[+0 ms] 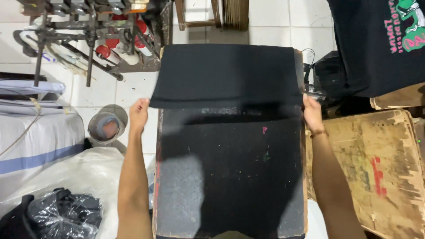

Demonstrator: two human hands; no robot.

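I am looking down my two forearms at the dark, paint-flecked printing board (230, 177) nearest me. My left hand (138, 114) is pinching the near left corner of the black garment (228, 75), and my right hand (312, 113) is gripping the near right corner, both closed on cloth. The garment is lying across the board's far half, its near edge lifting slightly. I am judging it light, soft and limp; the corners are giving the surest hold. Beyond, a metal rack (88, 40) is standing on white tiles.
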